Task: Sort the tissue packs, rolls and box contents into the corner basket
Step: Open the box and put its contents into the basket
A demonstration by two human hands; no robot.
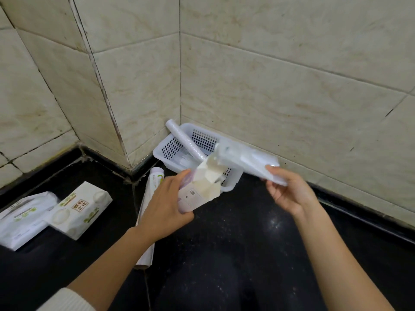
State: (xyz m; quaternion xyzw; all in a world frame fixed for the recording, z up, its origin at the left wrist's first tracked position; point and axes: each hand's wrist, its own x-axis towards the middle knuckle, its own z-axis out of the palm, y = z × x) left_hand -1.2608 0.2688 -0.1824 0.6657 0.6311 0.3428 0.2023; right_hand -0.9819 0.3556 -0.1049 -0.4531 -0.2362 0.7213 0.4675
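A white perforated basket [170, 147] sits on the black floor in the tiled corner. A clear plastic roll [184, 140] leans inside it, its end poking over the back rim. My left hand [164, 203] grips an opened white box [197, 194] with its torn flaps up, just in front of the basket. My right hand [289, 194] holds a white plastic-wrapped pack [247, 160] by its near end, over the basket's right side. Two tissue packs [80, 209] [22, 218] lie on the floor at left. A long wrapped roll [150, 198] lies beside my left forearm.
Beige tiled walls [269, 75] meet at the corner behind the basket, and a jutting wall column [94, 90] stands to its left. The floor [235, 243] is black and glossy. My dark-clothed knees fill the bottom middle.
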